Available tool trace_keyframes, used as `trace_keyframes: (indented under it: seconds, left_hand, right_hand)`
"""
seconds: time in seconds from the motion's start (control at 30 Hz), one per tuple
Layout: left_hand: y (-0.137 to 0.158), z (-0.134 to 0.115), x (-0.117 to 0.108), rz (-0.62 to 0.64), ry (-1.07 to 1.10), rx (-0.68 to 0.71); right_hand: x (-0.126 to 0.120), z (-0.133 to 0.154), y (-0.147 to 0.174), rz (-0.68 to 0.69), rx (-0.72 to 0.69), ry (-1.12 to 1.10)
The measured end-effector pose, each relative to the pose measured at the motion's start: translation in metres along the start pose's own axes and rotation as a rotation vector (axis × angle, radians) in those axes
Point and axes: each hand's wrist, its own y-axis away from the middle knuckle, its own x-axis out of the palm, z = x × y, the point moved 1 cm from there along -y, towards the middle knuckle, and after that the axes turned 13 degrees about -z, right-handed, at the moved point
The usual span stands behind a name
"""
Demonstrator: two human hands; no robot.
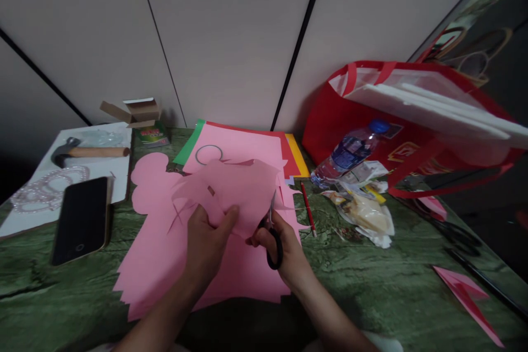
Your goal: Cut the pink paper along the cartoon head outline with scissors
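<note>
Pink paper [251, 187] is pinched in the grip of the left hand [208, 239], above more pink sheets [159, 253] on the green surface [350, 286]; the right hand [289, 247] grasps black-handled scissors [280, 256] at the paper's right edge. Beyond stand a bottle [345, 155] and a red bag [344, 110].

I log remotely: left forearm [165, 303] and right forearm [325, 305] bare, angled inward from lower edge. Left hand [207, 239] pinching, thumb [226, 223] uppermost, pointing forward-right. Right hand [284, 247] gripping, thumb [266, 237] bent, fingers curled. Hands near, not touching.
</note>
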Motion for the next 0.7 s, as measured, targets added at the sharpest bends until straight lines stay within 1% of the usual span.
trace_keyframes:
  seconds: [0.17,0.47,0.7]
  left_hand:
    - [-0.0015,0.003,0.0002,0.003,0.016,-0.015]
    - [0.0,-0.0041,-0.0004,-0.013,0.013,-0.013]
    - [-0.0001,-0.0014,-0.0015,-0.008,-0.005,-0.011]
  right_hand:
    - [0.0015,0.0024,0.0004,-0.012,0.016,0.011]
    - [0.0001,0.0013,0.001,-0.006,0.019,0.023]
    - [0.0006,0.0002,0.001,-0.025,0.038,0.016]
